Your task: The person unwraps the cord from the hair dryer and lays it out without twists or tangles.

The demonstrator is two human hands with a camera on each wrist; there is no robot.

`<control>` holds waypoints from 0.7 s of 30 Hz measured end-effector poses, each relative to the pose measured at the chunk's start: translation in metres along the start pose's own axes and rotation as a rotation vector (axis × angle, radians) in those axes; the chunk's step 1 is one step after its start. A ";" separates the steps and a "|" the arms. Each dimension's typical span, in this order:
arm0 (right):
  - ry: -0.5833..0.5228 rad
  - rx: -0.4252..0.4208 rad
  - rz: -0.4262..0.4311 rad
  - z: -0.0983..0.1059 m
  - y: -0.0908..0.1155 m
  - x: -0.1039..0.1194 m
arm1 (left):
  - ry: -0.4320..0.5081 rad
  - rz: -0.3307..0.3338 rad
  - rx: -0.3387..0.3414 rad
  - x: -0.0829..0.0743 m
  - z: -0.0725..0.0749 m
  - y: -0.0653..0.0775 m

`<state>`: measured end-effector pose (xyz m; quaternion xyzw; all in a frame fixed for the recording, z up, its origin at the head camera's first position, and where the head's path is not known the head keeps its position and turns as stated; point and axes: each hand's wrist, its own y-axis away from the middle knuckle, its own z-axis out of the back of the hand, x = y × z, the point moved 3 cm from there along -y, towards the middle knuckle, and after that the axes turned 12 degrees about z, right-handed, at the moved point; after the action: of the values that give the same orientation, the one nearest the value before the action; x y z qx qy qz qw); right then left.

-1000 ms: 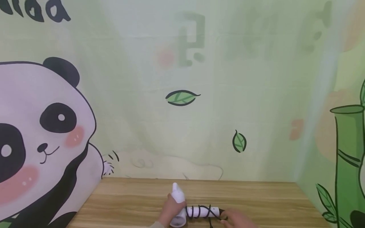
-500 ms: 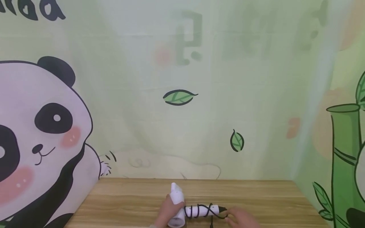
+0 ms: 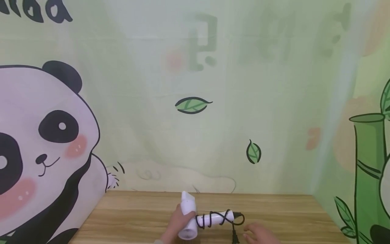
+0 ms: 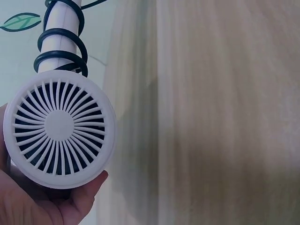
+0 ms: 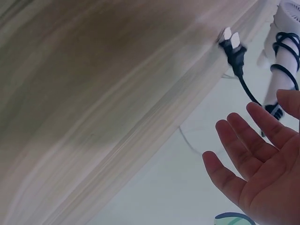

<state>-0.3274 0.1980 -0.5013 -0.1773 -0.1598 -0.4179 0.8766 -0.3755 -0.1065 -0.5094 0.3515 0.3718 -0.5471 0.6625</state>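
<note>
Midway between the desk's (image 3: 137, 210) side edges: white hair dryer (image 3: 188, 206) in the left hand (image 3: 178, 220)

Hair dryer toward the near side; nozzle (image 3: 186, 196) to the desk's back edge, round slotted grille (image 4: 58, 125) facing the person. Cannot tell whether it touches the wood or is held just above. Handle (image 3: 215, 220) runs out toward the right edge, black cord (image 4: 60, 31) wound round it in several loose turns. Beyond the handle's tip the cord makes a loop; black two-prong plug (image 3: 235, 236) below it, nearer the front than the handle.

Left hand clamped on the barrel, thumb across the top, fingers at the left side. Right hand (image 3: 260, 234) just beside the plug, on the right-edge side, holding nothing: fingers apart, slightly bent, palm showing in the right wrist view.

Behind the desk's back edge, pale green backdrop (image 3: 137, 118) with two printed leaves; panda (image 3: 61, 149) past the back left corner, bamboo (image 3: 370, 145) past the back right.
</note>
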 end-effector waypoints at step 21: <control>-0.053 -0.081 -0.058 0.003 0.006 -0.003 | 0.105 -0.068 -0.089 -0.036 0.025 0.003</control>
<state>-0.3249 0.2050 -0.5012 -0.2186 -0.1709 -0.4445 0.8517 -0.3746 -0.1109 -0.4654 0.3371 0.4417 -0.5331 0.6380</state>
